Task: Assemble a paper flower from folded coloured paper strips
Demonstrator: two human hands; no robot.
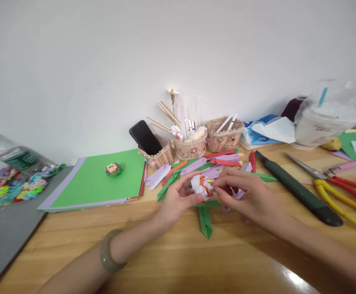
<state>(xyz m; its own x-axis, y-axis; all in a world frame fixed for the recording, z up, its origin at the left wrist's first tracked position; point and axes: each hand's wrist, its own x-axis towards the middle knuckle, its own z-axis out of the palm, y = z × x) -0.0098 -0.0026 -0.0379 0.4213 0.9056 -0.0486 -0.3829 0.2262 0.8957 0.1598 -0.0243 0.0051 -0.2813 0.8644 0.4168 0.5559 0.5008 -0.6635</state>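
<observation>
Between my two hands is a small folded paper flower [200,186], white with orange and yellow parts. My left hand [179,200] is curled around its left side, thumb in front. On the other side, my right hand [245,192] pinches at its edge; the fingertips partly hide what they grip. Folded paper strips lie beneath and behind both hands, among them a green strip [205,222], a lilac strip [191,165] and a red strip [225,162]. A finished-looking paper flower [113,169] in green, red and white rests on green paper sheets [104,188] to the left.
Behind stand three small baskets, one holding a phone [145,138], another cotton swabs and sticks, and a right basket [225,136]. Rightward lie a dark green cutter [298,188], scissors [321,179], a tissue pack [260,130] and a lidded cup [319,122]. A bottle [15,153] lies far left.
</observation>
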